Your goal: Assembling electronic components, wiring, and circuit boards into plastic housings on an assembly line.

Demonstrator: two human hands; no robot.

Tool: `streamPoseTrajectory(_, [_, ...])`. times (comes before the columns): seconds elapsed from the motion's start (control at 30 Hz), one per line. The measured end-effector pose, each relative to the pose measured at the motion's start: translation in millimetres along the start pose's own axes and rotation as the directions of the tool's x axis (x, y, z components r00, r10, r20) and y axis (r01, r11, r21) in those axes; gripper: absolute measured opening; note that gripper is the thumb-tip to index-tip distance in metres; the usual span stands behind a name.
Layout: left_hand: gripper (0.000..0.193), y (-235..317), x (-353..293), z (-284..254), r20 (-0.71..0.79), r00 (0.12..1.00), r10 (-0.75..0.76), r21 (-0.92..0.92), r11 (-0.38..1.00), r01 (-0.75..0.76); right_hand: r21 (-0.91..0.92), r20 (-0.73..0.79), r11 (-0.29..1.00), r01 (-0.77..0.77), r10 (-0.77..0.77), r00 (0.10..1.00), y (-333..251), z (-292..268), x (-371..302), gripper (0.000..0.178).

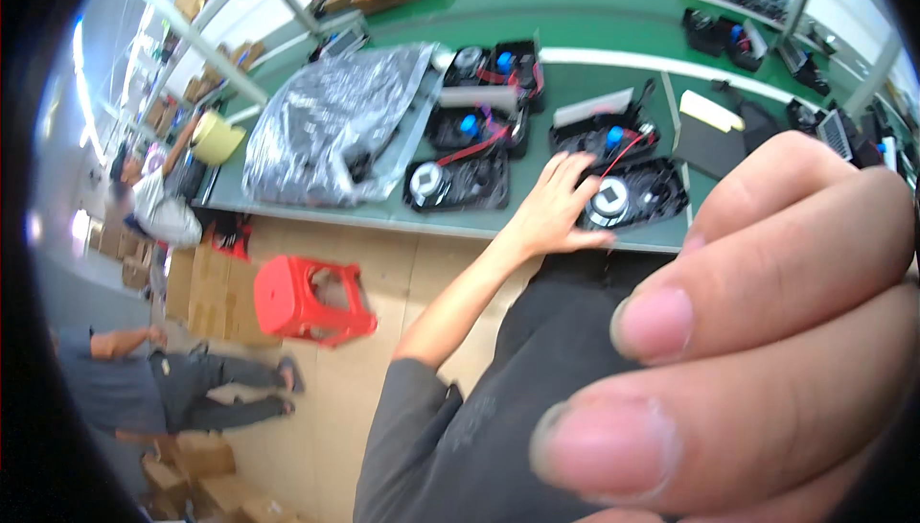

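My left hand (pixel 551 211) reaches to the bench edge. Its fingers are stretched and its thumb stands apart, at the left end of an open black plastic housing. That lower half (pixel 661 192) carries a round silver speaker (pixel 609 199). A red wire (pixel 625 153) runs from it to the other half (pixel 585 139), which bears a blue round part (pixel 614 137). Very close to the camera, my right hand (pixel 776 322) looms large with curled fingers. Whatever they may hold is hidden, and the hand covers the bench's right front.
Similar open housings (pixel 460 183) lie left of my left hand, beside a clear plastic bag (pixel 331 125) of dark parts on the green bench (pixel 431 219). A red stool (pixel 311 300) stands on the floor. Two people (pixel 125 384) are at the left, near cardboard boxes (pixel 222 293).
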State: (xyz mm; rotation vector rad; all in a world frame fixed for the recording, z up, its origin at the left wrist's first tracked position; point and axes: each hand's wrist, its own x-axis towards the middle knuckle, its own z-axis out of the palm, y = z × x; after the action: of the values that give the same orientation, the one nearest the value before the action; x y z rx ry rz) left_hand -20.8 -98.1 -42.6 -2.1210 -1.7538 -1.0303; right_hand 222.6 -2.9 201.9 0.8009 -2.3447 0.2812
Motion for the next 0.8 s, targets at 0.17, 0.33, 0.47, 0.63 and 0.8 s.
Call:
streamPoseTrajectory(0.17, [0.078, -19.5, -4.4, -1.9, 0.098, 0.994, -0.048, 0.045, 0.998, 0.044, 0.001, 0.003, 1.0, -0.024, 0.024, 1.0, 5.6, -30.5, -1.4, 0.03])
streamPoseTrajectory(0.33, [0.071, -12.0, 0.3, 1.3, 0.043, 0.992, -0.116, -0.135, 0.984, 0.12, 0.023, -0.034, 0.997, -0.073, 0.073, 0.997, 22.5, -41.4, -1.3, 0.032])
streamPoseTrajectory(0.47, [0.071, 27.6, -18.7, -13.0, 0.126, 0.989, -0.081, 0.126, 0.99, 0.065, 0.091, -0.143, 0.971, -0.22, 0.231, 0.962, 22.5, -44.6, -7.6, 0.034])
streamPoseTrajectory(0.63, [0.075, 24.1, -11.2, 7.3, 0.026, 0.995, -0.094, 0.3, 0.95, 0.082, 0.09, -0.253, 0.978, -0.19, 0.207, 0.945, 8.5, -67.9, -27.6, 0.035])
streamPoseTrajectory(0.8, [0.07, 16.8, -13.2, 16.3, 0.052, 0.998, -0.035, 0.33, 0.944, 0.016, 0.127, -0.369, 0.974, -0.187, 0.221, 0.903, 1.9, -99.7, -36.9, 0.037])
